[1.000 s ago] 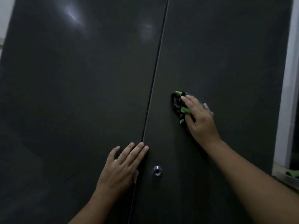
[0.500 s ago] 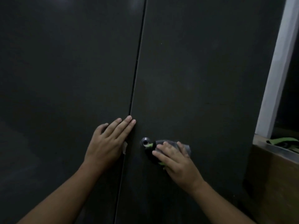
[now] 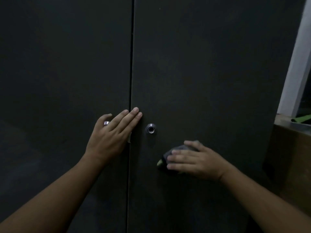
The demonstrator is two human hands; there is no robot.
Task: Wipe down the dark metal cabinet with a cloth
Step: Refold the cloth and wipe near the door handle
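Facing the dark metal cabinet (image 3: 210, 64), which fills nearly the whole frame, I have both hands on its two closed doors. The left door (image 3: 64, 64) and the right door (image 3: 218, 39) meet at a thin vertical seam (image 3: 132, 64) just left of centre. At the far right edge a white upright (image 3: 297, 73) slants through the picture. Below it stands a brown wooden unit (image 3: 292, 148) with something green (image 3: 303, 118) lying on top, though I cannot tell what it is.

My left hand (image 3: 111, 140) lies flat against the cabinet, fingers straight and close together, holding nothing. The palm rests on the left door and the fingertips reach across the seam onto the right door.

My right hand (image 3: 200, 161) is lower on the right door, apart from the seam. Its fingers are laid nearly straight, pointing left over the cloth (image 3: 170, 154) and pressing it to the metal. The cloth is a bunched dark grey wad with a green edge at its lower left — most of it is hidden under my hand, which is slightly blurred.

Just right of my left fingertips sits a small round silver lock (image 3: 151, 129). A silver ring (image 3: 106, 123) shows on my left hand, and a small pale tag (image 3: 129, 138) peeks out at the seam beside that palm.
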